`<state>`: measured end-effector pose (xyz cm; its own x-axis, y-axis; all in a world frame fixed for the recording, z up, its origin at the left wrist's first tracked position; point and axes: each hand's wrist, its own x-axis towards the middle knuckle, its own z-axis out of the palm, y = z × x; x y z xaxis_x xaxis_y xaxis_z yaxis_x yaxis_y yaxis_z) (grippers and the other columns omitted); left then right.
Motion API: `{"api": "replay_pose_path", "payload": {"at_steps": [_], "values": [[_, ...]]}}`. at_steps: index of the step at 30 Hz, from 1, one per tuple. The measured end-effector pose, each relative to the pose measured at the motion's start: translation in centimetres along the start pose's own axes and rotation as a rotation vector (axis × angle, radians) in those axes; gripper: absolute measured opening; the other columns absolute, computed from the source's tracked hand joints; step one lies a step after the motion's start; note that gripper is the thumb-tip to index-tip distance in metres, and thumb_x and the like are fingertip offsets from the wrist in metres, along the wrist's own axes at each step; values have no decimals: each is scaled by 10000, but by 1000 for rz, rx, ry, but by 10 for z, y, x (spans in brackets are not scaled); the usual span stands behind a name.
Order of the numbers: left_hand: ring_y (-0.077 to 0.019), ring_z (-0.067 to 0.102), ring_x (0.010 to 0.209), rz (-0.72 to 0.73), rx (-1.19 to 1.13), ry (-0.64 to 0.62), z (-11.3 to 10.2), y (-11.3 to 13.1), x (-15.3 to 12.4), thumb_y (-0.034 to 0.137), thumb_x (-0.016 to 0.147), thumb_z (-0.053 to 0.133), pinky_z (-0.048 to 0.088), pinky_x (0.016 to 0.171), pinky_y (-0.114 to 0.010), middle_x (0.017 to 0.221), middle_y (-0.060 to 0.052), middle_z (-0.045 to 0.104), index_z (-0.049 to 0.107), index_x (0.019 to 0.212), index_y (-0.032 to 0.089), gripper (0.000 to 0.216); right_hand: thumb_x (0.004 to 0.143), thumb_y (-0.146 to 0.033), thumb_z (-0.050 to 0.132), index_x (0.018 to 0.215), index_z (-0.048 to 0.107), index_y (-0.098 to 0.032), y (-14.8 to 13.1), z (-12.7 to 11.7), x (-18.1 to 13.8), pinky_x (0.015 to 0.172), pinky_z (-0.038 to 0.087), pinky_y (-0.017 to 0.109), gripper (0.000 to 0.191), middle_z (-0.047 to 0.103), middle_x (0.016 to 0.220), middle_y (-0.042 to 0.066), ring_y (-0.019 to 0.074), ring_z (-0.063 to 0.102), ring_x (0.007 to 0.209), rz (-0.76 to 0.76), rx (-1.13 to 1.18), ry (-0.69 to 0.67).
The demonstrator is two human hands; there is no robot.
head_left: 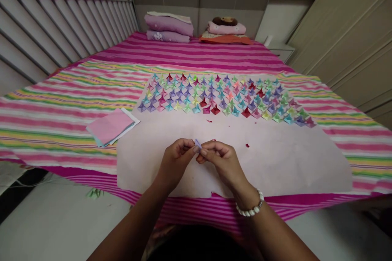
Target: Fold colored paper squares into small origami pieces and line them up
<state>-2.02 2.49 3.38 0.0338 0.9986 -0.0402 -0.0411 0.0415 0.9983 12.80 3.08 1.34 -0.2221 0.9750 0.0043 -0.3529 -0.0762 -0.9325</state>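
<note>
Between my two hands is a small folded piece of lavender paper (198, 143), held over the near part of a large pale sheet (284, 159). My left hand (177, 159) pinches it from the left with thumb and forefinger. From the right, my right hand (220, 159) pinches the same piece, thumb on top; a white beaded bracelet (251, 211) circles that wrist. My fingers cover much of the paper, so its exact fold is hidden. Beyond the hands, several rows of small folded paper pieces (211, 94) in many colours stand on the sheet.
A stack of paper sheets (112, 126), pink on top, lies at the left. Dark red paper scraps (247, 145) dot the pale sheet. Folded bedding (168, 26) and a pink pile (226, 28) sit by the headboard (200, 0). Something green (94, 193) lies on the floor.
</note>
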Motion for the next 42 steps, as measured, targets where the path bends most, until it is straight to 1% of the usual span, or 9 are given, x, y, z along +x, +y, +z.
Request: {"api": "replay_pose_path", "payload": {"at_steps": [7, 12, 16, 20, 25, 28, 33, 37, 42], "values": [[-124, 567, 685, 52, 88, 1, -4, -1, -1, 283, 744, 688, 444, 669, -257, 742, -1, 632, 606, 753, 163, 146, 693, -275, 776, 732, 700, -152, -3, 0, 1, 576, 513, 240, 150, 693, 575, 2, 109, 627, 528, 25, 5, -10], [-147, 607, 720, 61, 60, -31, -8, -3, 2, 258, 720, 714, 461, 703, -276, 746, 6, 662, 624, 1077, 189, 374, 694, -293, 773, 715, 697, -151, -3, 1, 1, 548, 501, 238, 162, 680, 543, -1, 108, 612, 495, 33, -35, 2], [-160, 608, 775, 87, 187, -94, -11, 1, 2, 289, 750, 687, 459, 743, -281, 863, -32, 698, 709, 896, 192, 176, 673, -315, 783, 707, 691, -152, -4, 2, 1, 528, 493, 235, 190, 674, 521, -4, 109, 607, 473, 54, -59, 5], [-162, 599, 744, 95, 266, -97, -11, 0, 1, 283, 782, 643, 449, 712, -272, 787, -18, 687, 704, 798, 198, 105, 664, -350, 776, 668, 670, -154, -3, 3, 1, 497, 468, 234, 223, 662, 495, -5, 109, 587, 442, 87, -101, -4], [-182, 591, 701, 19, 181, -76, -12, -16, 5, 371, 763, 640, 444, 683, -280, 668, -23, 674, 691, 669, 183, 217, 651, -359, 757, 620, 620, -155, 11, 2, 7, 429, 404, 218, 248, 608, 422, -25, 93, 512, 359, 102, -107, 27], [-212, 609, 750, -24, 184, -73, -12, -24, 10, 397, 732, 657, 452, 714, -292, 690, -33, 693, 712, 699, 181, 226, 625, -368, 756, 594, 592, -157, 22, 1, 12, 405, 373, 212, 269, 581, 392, -31, 90, 484, 334, 106, -106, 61], [-220, 591, 709, 31, 268, 10, -8, -31, 13, 479, 729, 632, 459, 673, -294, 670, -26, 671, 700, 671, 188, 304, 611, -403, 773, 606, 590, -145, 32, -1, 15, 407, 356, 210, 316, 564, 390, -27, 93, 478, 339, 93, -149, 130], [-217, 576, 663, 13, 211, 116, -3, -38, 13, 564, 662, 656, 464, 633, -287, 604, -11, 625, 660, 606, 192, 376, 602, -478, 774, 654, 619, -130, 37, -4, 12, 449, 401, 230, 385, 613, 447, 4, 113, 529, 384, 86, -49, 106], [-205, 566, 620, -8, 184, 118, 7, -47, 9, 611, 612, 669, 468, 604, -284, 583, -7, 618, 686, 625, 195, 417, 582, -490, 789, 590, 584, -144, 39, -10, 3, 425, 354, 213, 402, 577, 415, -15, 89, 478, 356, 84, 8, 137]]}}
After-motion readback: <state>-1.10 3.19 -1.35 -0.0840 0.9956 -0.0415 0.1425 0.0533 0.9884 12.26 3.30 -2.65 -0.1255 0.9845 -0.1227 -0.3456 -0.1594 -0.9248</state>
